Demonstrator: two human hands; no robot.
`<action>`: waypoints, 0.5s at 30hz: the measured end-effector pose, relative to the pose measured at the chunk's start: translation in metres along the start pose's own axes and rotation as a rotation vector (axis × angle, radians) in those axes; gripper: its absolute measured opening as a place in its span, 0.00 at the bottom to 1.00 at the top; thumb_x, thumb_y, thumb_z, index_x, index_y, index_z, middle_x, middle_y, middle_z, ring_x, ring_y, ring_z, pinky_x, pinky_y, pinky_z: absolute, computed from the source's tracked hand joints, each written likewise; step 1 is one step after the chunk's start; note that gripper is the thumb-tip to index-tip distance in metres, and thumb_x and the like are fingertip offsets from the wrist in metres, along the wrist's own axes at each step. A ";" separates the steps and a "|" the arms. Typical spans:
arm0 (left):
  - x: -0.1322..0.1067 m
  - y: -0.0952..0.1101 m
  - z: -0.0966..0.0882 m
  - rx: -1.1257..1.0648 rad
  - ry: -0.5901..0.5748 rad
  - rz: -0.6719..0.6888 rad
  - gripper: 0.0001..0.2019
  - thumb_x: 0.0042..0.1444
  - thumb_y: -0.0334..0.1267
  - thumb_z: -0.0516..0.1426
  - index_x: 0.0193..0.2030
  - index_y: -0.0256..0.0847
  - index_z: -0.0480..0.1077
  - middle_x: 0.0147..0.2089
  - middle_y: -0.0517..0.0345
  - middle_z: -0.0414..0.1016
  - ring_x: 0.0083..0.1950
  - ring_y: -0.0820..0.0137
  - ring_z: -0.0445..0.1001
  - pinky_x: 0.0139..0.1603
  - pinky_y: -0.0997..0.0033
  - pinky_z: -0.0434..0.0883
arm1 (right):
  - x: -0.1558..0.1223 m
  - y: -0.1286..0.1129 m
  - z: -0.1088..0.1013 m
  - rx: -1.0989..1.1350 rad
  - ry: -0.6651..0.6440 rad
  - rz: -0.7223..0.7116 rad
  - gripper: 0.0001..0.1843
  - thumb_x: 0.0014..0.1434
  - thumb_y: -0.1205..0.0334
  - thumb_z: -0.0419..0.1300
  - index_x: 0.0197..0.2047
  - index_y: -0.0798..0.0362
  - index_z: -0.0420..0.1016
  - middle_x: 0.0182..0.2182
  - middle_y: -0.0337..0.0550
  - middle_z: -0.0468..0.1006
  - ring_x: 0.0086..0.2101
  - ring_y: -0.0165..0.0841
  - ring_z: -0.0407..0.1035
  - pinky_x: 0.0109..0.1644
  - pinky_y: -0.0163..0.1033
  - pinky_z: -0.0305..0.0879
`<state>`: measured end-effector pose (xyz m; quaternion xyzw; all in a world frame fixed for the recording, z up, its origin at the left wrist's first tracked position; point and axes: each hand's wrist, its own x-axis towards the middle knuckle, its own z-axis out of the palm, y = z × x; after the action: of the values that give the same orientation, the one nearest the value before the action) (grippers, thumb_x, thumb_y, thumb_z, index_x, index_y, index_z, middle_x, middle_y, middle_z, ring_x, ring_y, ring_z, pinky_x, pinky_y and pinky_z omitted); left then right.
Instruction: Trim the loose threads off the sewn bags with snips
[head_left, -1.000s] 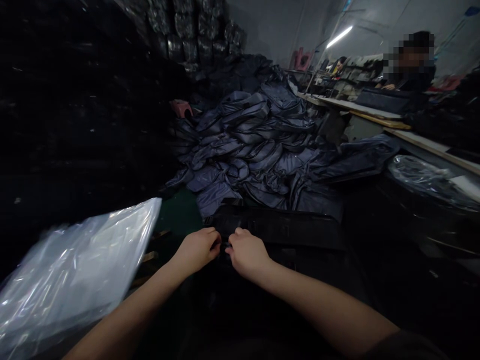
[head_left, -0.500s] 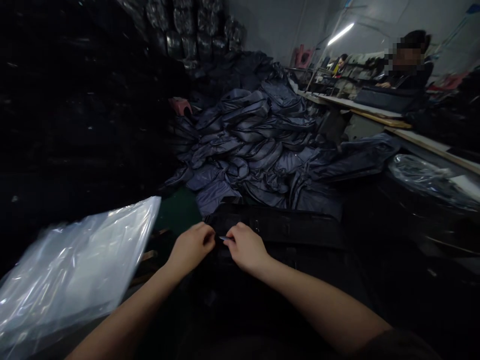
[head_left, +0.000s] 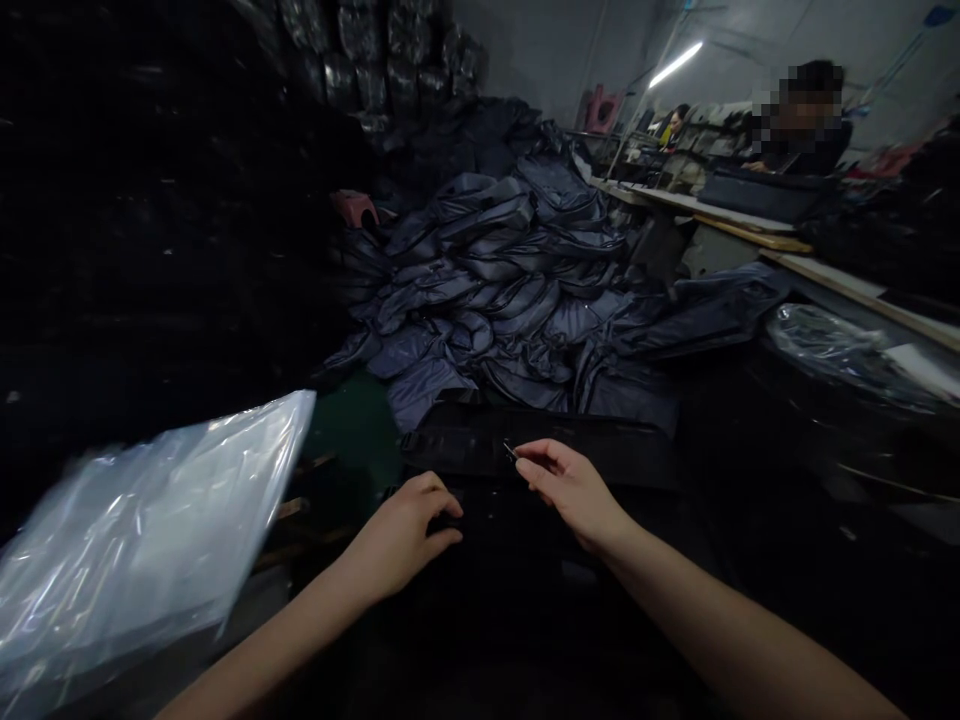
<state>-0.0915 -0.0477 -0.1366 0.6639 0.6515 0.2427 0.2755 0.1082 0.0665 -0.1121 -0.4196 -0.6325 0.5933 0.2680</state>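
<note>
A black padded fabric piece, possibly a bag or garment, lies flat on the dark work surface in front of me. At its middle, my right hand pinches a small metal zipper pull between thumb and forefinger. My left hand lies lower left, its fingers curled into the black fabric. The zipper's line is lost in the dark cloth.
A clear plastic bag lies at lower left. Beyond a green mat rises a large heap of dark blue padded pieces. A co-worker sits at a long workbench at upper right, near a plastic-wrapped bundle.
My hands have parted: the right moved up and right, drawing the zipper pull along, while the left moved down and slightly left on the black fabric.
</note>
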 end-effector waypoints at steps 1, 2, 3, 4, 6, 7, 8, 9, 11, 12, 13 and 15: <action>0.001 0.003 0.003 0.031 0.004 -0.009 0.07 0.50 0.39 0.59 0.38 0.46 0.71 0.42 0.59 0.68 0.41 0.69 0.69 0.42 0.70 0.67 | -0.003 0.003 0.000 -0.011 -0.009 -0.011 0.16 0.52 0.53 0.61 0.42 0.54 0.73 0.33 0.41 0.75 0.32 0.31 0.68 0.36 0.37 0.65; 0.002 0.005 0.006 0.059 0.011 -0.018 0.07 0.50 0.39 0.59 0.38 0.46 0.71 0.41 0.59 0.68 0.41 0.69 0.69 0.41 0.70 0.66 | -0.006 0.005 0.000 -0.030 -0.016 -0.026 0.16 0.53 0.53 0.61 0.42 0.53 0.73 0.35 0.42 0.75 0.34 0.32 0.69 0.38 0.38 0.66; 0.004 0.006 0.008 0.084 0.019 -0.028 0.07 0.51 0.40 0.58 0.37 0.45 0.71 0.40 0.58 0.68 0.40 0.69 0.69 0.40 0.70 0.66 | -0.008 0.007 -0.001 -0.059 -0.020 -0.046 0.15 0.53 0.54 0.61 0.42 0.53 0.73 0.35 0.42 0.75 0.36 0.33 0.69 0.40 0.39 0.66; 0.005 0.007 0.010 0.106 0.022 -0.036 0.06 0.52 0.40 0.57 0.36 0.44 0.71 0.39 0.58 0.68 0.38 0.69 0.68 0.38 0.70 0.66 | -0.011 0.008 -0.001 -0.100 -0.025 -0.072 0.14 0.54 0.54 0.61 0.42 0.53 0.73 0.36 0.42 0.75 0.37 0.34 0.69 0.42 0.40 0.66; 0.008 0.008 0.012 0.144 0.014 -0.045 0.04 0.53 0.39 0.56 0.33 0.43 0.71 0.37 0.58 0.67 0.37 0.69 0.68 0.37 0.70 0.64 | -0.016 0.010 -0.002 -0.213 -0.033 -0.135 0.12 0.55 0.56 0.60 0.41 0.52 0.73 0.36 0.42 0.74 0.37 0.33 0.69 0.42 0.39 0.66; 0.009 0.008 0.013 0.157 0.007 -0.045 0.04 0.53 0.39 0.55 0.32 0.43 0.70 0.36 0.58 0.67 0.36 0.69 0.68 0.36 0.70 0.64 | -0.019 0.012 -0.002 -0.283 -0.034 -0.175 0.11 0.55 0.57 0.60 0.41 0.51 0.73 0.36 0.42 0.73 0.36 0.33 0.69 0.41 0.39 0.66; 0.009 0.009 0.014 0.163 0.000 -0.043 0.04 0.53 0.38 0.55 0.31 0.43 0.70 0.35 0.58 0.67 0.36 0.69 0.67 0.35 0.70 0.63 | -0.022 0.014 -0.001 -0.360 -0.036 -0.218 0.09 0.56 0.59 0.60 0.41 0.51 0.73 0.36 0.42 0.72 0.36 0.33 0.68 0.41 0.39 0.66; 0.010 0.010 0.014 0.163 -0.006 -0.039 0.04 0.53 0.38 0.55 0.31 0.43 0.70 0.34 0.58 0.67 0.35 0.69 0.67 0.35 0.70 0.63 | -0.026 0.016 -0.001 -0.440 -0.035 -0.261 0.08 0.56 0.60 0.60 0.40 0.51 0.73 0.36 0.42 0.72 0.36 0.33 0.68 0.41 0.38 0.66; 0.011 0.010 0.014 0.144 -0.009 -0.028 0.04 0.53 0.37 0.54 0.31 0.43 0.69 0.34 0.59 0.67 0.35 0.70 0.67 0.35 0.71 0.63 | -0.032 0.021 0.003 -0.591 -0.038 -0.329 0.08 0.55 0.63 0.61 0.40 0.50 0.73 0.36 0.42 0.71 0.38 0.34 0.66 0.43 0.39 0.65; 0.011 0.011 0.013 0.130 -0.010 -0.021 0.04 0.53 0.37 0.54 0.31 0.43 0.69 0.34 0.59 0.67 0.35 0.70 0.67 0.35 0.71 0.62 | -0.035 0.023 0.006 -0.655 -0.049 -0.351 0.09 0.55 0.64 0.61 0.41 0.50 0.74 0.36 0.42 0.71 0.39 0.34 0.65 0.43 0.38 0.65; 0.011 0.011 0.012 0.114 -0.014 -0.013 0.04 0.54 0.37 0.54 0.31 0.43 0.69 0.34 0.59 0.66 0.35 0.70 0.67 0.35 0.71 0.62 | -0.037 0.025 0.009 -0.709 -0.063 -0.364 0.09 0.54 0.65 0.62 0.41 0.50 0.74 0.37 0.42 0.71 0.39 0.34 0.65 0.43 0.38 0.65; 0.011 0.010 0.010 0.087 -0.025 -0.002 0.04 0.54 0.37 0.53 0.31 0.42 0.68 0.34 0.59 0.66 0.35 0.70 0.67 0.35 0.71 0.62 | -0.040 0.027 0.015 -0.784 -0.096 -0.377 0.10 0.55 0.65 0.61 0.43 0.50 0.74 0.37 0.41 0.70 0.39 0.34 0.64 0.42 0.36 0.65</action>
<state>-0.0767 -0.0373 -0.1377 0.6776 0.6585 0.2056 0.2549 0.1214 0.0229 -0.1341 -0.3387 -0.8872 0.2679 0.1621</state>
